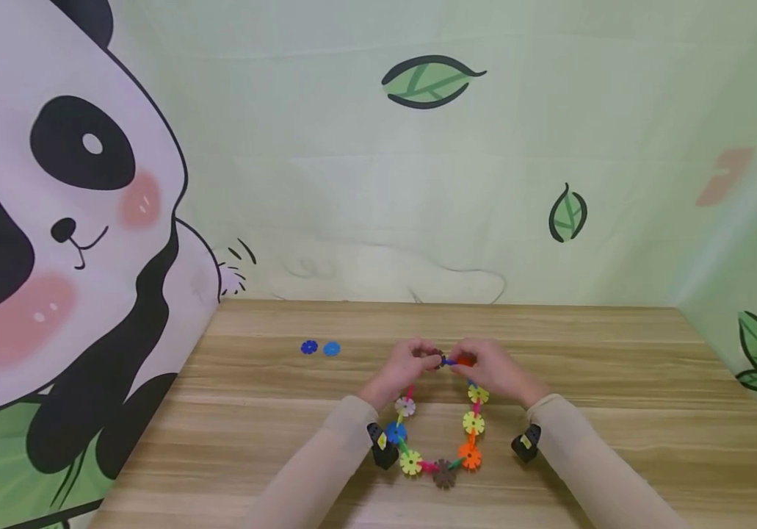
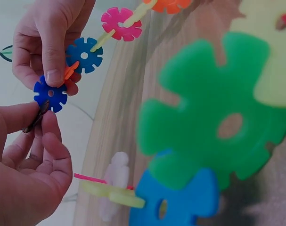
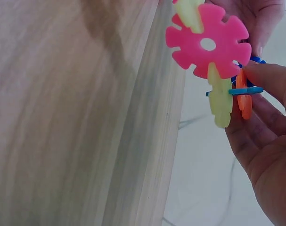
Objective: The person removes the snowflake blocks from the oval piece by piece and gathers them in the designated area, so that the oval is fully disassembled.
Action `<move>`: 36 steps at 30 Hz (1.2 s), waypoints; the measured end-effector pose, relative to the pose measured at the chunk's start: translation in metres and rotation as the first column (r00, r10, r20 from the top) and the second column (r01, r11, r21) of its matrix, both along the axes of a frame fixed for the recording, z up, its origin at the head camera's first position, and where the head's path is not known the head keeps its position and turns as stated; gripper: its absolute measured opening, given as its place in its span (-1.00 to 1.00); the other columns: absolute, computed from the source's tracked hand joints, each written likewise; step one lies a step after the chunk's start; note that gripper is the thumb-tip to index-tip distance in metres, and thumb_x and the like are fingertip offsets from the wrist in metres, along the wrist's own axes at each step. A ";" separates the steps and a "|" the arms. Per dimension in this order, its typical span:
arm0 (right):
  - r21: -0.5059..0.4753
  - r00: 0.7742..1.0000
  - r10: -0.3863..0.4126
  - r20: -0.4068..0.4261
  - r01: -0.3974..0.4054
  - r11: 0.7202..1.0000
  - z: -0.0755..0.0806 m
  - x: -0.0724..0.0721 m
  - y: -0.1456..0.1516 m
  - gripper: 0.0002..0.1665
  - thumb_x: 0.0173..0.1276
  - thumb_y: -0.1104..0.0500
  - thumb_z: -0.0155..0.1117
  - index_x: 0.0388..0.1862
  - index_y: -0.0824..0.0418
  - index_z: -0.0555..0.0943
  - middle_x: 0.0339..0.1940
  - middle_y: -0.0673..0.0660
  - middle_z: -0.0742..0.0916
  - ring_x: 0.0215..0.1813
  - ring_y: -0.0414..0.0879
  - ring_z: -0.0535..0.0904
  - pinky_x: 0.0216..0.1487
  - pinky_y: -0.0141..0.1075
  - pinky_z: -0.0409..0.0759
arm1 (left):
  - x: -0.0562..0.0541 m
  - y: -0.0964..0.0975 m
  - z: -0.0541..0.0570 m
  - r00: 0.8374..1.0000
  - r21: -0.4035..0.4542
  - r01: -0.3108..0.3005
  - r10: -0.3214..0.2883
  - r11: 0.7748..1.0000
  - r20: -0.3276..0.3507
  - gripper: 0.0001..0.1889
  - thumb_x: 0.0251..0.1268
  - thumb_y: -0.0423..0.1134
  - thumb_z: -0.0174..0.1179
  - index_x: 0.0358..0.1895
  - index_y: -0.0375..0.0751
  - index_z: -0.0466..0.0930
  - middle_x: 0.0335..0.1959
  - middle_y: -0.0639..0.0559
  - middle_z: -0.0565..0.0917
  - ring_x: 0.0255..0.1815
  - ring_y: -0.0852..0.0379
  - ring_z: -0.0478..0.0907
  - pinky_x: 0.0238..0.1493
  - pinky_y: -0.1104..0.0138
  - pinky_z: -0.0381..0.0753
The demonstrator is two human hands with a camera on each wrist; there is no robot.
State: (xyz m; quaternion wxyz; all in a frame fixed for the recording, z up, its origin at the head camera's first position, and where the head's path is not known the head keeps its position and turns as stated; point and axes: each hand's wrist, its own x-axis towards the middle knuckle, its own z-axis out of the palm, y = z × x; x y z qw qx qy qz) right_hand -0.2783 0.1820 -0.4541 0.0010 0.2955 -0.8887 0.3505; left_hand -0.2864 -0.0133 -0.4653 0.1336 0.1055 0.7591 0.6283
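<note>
A chain of notched plastic snowflake discs, among them a yellow disc [image 1: 473,424], an orange disc [image 1: 470,456] and a brown disc [image 1: 444,474], loops from one hand round to the other. My left hand [image 1: 411,367] pinches a dark brown disc [image 2: 38,116], seen edge-on in the left wrist view. My right hand [image 1: 493,367] holds a dark blue disc [image 2: 51,94] and an orange disc [image 3: 244,94] at its end of the chain. The dark brown disc meets the dark blue disc's lower edge. From the right hand hang a light blue disc [image 2: 84,55] and a pink disc [image 3: 208,43].
Two loose discs, one dark blue [image 1: 309,347] and one lighter blue [image 1: 332,349], lie on the wooden table [image 1: 252,441] to the left of the hands. Behind the table's back edge hangs a green printed backdrop [image 1: 325,184] with a panda and leaves.
</note>
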 end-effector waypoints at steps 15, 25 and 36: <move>0.003 1.000 -0.017 -0.021 0.017 1.000 -0.003 -0.001 -0.003 -0.93 0.26 0.28 0.32 -0.26 0.20 0.65 -0.37 -0.07 0.65 -0.37 -0.20 0.52 -0.34 -0.32 0.54 | 0.002 0.001 0.001 0.997 -0.057 -0.064 0.061 0.996 -0.055 -0.92 0.23 -0.44 0.21 -0.23 -0.38 0.57 -0.44 -0.02 0.60 -0.40 0.11 0.52 -0.48 0.43 0.36; -0.003 0.999 -0.008 -0.044 0.008 1.000 -0.002 0.000 -0.004 -0.92 0.26 0.29 0.31 -0.26 0.23 0.65 -0.38 -0.06 0.65 -0.39 -0.21 0.50 -0.37 -0.34 0.53 | 0.004 0.002 0.004 0.990 -0.089 -0.101 0.091 0.991 -0.111 -0.96 0.23 -0.47 0.20 -0.28 -0.37 0.58 -0.44 -0.05 0.65 -0.30 -0.08 0.62 -0.51 0.43 0.40; 0.004 0.999 -0.019 -0.031 0.019 1.000 0.000 -0.001 -0.002 -0.93 0.26 0.31 0.31 -0.27 0.24 0.64 -0.41 -0.06 0.63 -0.43 -0.18 0.48 -0.41 -0.33 0.53 | 0.003 -0.002 0.006 0.985 -0.139 -0.134 0.117 0.981 -0.127 -0.95 0.25 -0.46 0.18 -0.25 -0.35 0.59 -0.37 -0.08 0.67 -0.39 0.14 0.57 -0.46 0.40 0.51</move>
